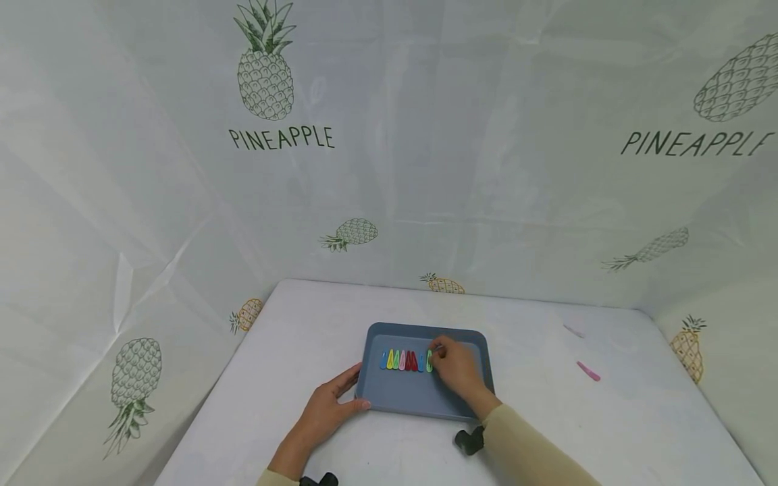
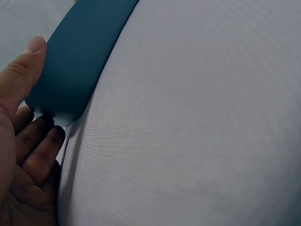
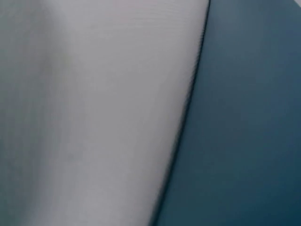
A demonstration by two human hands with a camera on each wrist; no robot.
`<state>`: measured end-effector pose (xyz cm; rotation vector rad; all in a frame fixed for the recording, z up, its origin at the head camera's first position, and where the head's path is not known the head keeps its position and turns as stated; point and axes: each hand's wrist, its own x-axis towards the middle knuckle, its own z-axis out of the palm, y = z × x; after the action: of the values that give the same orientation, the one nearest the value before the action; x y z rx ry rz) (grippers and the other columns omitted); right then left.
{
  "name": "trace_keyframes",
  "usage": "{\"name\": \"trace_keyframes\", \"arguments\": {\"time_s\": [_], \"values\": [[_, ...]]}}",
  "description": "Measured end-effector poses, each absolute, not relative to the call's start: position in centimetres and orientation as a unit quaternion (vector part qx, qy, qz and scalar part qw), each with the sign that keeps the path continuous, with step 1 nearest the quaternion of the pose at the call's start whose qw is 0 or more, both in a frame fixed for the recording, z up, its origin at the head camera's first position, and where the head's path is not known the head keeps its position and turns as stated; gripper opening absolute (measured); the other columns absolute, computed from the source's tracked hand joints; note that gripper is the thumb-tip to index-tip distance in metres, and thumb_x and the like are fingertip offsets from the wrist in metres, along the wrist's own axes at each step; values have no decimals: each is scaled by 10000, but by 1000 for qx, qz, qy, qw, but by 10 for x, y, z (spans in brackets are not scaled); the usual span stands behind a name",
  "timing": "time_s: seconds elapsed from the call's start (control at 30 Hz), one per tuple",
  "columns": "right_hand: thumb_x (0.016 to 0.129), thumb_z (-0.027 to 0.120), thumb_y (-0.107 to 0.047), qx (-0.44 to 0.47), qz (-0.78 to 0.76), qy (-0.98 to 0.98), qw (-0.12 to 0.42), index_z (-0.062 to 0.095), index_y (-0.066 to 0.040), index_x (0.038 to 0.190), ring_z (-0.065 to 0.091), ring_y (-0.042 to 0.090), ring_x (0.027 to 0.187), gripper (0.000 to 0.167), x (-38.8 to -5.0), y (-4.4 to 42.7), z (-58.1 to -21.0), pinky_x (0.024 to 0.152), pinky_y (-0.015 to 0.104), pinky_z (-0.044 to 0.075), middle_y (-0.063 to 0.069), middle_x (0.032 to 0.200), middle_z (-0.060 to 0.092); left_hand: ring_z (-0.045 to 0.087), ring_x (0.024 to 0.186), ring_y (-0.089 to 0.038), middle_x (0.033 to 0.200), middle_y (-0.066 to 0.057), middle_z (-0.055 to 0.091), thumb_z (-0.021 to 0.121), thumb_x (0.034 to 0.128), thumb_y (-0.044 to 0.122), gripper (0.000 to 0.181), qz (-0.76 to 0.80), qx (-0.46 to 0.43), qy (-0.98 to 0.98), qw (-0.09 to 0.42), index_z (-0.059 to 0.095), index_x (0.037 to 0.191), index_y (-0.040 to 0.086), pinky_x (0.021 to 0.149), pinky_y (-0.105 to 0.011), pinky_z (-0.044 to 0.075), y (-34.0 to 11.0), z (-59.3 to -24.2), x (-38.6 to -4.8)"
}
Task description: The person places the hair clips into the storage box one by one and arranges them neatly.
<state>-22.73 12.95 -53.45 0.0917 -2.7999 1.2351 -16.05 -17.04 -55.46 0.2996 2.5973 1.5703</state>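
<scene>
A blue-grey tray (image 1: 401,395) lies on the white table, with a row of colourful snap hair clips (image 1: 402,360) across it. My right hand (image 1: 457,368) is over the tray and pinches a green hair clip (image 1: 429,362) at the row's right end; its fingertips partly cover the clip. At the tray's near left corner, my left hand (image 1: 323,413) holds the tray, thumb on the front side and fingers along the left side. The left wrist view shows that hand (image 2: 28,155) around the tray's corner (image 2: 70,89). Only tray and table appear in the right wrist view.
To the right of the tray, a bright pink hair clip (image 1: 588,371) and a pale clip (image 1: 573,331) lie on the tabletop (image 1: 547,405). A pineapple-print sheet (image 1: 425,169) hangs behind the table and along its sides.
</scene>
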Motion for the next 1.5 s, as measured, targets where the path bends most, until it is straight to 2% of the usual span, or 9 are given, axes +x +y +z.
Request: {"name": "trace_keyframes", "arguments": {"time_s": [0.37, 0.63, 1.03, 1.5], "values": [[933, 741, -72, 30, 390, -920, 37, 737, -106, 1024, 612, 120, 732, 97, -229, 126, -537, 629, 305, 508, -8, 852, 723, 528, 1462, -340, 1579, -69, 552, 858, 867, 456, 840, 515, 101, 850, 48, 508, 1578, 175, 1198, -613, 408, -170, -554, -161], [941, 731, -71, 41, 379, -924, 37, 748, -86, 1021, 610, 122, 738, 83, -229, 126, -538, 643, 319, 522, 1, 861, 723, 526, 1469, -279, 1581, -21, 549, 866, 852, 463, 855, 516, 96, 849, 54, 506, 1581, 197, 1211, -586, 404, -172, -556, -161], [938, 721, -60, 44, 365, -929, 35, 771, -76, 1025, 576, 127, 748, 101, -229, 124, -539, 660, 320, 511, -13, 843, 693, 527, 1462, -340, 1574, -68, 557, 857, 864, 459, 836, 515, 98, 850, 47, 513, 1576, 187, 1200, -620, 403, -170, -554, -161], [920, 763, -46, 38, 367, -929, 40, 781, -64, 1028, 572, 140, 764, 111, -229, 125, -540, 664, 326, 494, 8, 843, 679, 517, 1471, -336, 1583, -69, 547, 854, 862, 463, 835, 519, 97, 847, 55, 510, 1577, 204, 1211, -619, 385, -172, -554, -162]]}}
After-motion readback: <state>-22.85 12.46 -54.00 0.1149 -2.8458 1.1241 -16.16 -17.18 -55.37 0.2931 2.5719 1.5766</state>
